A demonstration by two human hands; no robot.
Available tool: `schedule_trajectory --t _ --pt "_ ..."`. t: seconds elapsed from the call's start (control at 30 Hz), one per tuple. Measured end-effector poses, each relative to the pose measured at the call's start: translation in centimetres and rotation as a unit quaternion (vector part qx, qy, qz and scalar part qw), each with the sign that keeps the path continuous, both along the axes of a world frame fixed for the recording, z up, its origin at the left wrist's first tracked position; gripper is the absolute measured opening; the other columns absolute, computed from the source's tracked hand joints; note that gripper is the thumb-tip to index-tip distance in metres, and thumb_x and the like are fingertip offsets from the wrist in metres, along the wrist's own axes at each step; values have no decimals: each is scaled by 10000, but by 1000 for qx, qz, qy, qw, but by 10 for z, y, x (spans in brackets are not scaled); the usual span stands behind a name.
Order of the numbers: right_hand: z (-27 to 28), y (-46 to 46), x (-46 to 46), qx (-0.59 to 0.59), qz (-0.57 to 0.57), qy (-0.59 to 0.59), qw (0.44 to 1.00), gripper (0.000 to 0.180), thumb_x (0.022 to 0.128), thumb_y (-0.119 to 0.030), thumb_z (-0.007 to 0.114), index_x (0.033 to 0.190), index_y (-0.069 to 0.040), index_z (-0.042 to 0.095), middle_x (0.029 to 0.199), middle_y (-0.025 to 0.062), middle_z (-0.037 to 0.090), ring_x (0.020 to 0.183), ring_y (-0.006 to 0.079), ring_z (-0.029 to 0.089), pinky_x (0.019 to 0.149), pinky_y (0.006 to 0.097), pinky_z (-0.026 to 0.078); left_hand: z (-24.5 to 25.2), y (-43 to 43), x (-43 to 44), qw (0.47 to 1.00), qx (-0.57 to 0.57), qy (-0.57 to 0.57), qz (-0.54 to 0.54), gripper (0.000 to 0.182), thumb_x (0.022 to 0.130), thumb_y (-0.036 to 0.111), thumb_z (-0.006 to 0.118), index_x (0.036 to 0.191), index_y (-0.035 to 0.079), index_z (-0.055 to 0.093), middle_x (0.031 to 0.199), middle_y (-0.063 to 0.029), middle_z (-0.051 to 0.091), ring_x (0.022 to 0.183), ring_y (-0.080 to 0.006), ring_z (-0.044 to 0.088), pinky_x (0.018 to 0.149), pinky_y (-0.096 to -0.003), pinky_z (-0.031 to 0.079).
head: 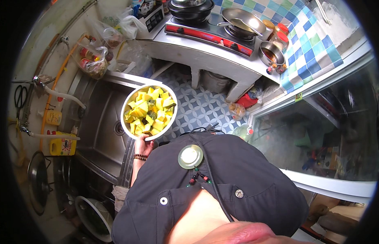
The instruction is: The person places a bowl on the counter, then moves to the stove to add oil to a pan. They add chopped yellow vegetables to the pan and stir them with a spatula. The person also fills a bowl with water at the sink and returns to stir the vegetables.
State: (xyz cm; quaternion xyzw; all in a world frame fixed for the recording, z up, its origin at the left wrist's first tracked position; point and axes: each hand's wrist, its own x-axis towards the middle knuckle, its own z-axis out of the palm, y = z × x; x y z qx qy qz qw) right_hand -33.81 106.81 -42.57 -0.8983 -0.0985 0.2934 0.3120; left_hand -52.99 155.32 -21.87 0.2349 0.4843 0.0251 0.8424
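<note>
My left hand (143, 145), with a beaded bracelet at the wrist, grips the near rim of a white bowl (123, 122). The fingers under the bowl are partly hidden. Chunks of yellow pumpkin (159, 103), some with dark green rind, fill the bowl. It is held over the right edge of a stainless steel sink (99, 122), partly above the tiled floor. My right hand is out of view.
Ahead stands a counter with a two-burner gas stove (207, 38), a black pot (191, 12) and a frying pan (243, 21). A small steel pot (272, 53) sits to its right. A sliding glass window (323, 131) is on my right. Two faucet hoses (64, 95) reach over the sink.
</note>
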Motion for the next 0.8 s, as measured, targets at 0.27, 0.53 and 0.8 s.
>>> schedule_trajectory --t 0.27,0.53,0.8 --pt "103 58 15 37 42 -3 998 279 727 -159 676 938 6 601 820 151 643 768 249 626 676 347 474 -8 11 -3 1000 -7 -2 5 166 813 117 487 914 -14 499 733 -156 604 575 -232 585 433 -257 486" --pt "125 55 50 -44 -19 -98 994 275 724 -117 622 977 -12 603 901 181 620 829 294 615 762 365 491 -15 17 2 1000 1 7 8 142 814 108 494 897 -7 491 723 -137 595 566 -232 583 431 -258 492" --pt "201 45 224 73 -89 -280 953 244 749 -99 627 976 -21 589 956 173 593 770 286 601 748 376 493 -29 17 24 998 -33 -1 46 161 787 108 521 925 26 503 775 -108 608 624 -231 592 473 -272 466"
